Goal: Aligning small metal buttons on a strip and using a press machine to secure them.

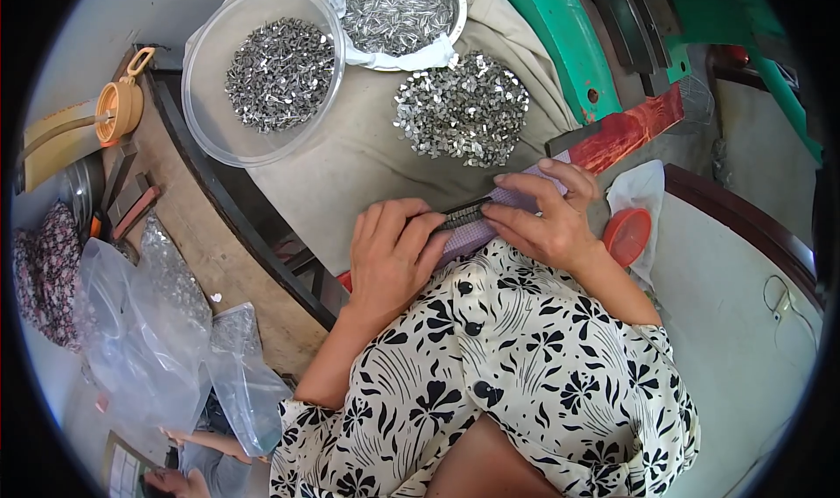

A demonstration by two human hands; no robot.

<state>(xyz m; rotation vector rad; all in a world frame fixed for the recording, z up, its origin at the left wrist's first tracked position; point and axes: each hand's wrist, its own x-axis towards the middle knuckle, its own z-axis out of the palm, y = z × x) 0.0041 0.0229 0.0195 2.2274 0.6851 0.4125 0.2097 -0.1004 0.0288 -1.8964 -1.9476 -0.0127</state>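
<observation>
Well, in the head view, the left hand [391, 249] and right hand [553, 222] hide the ends of the dark strip [464, 213], and its tiny bits look blurry. Its long side slants up to the right on purple checked cloth [461, 242], bent fingers [418, 234] of both hands pinching its ends.

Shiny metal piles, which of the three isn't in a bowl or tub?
The loose pile, heaped directly on the beige cloth. The tub pile sits inside a clear tub, and the bowl pile inside a lined bowl.
</observation>
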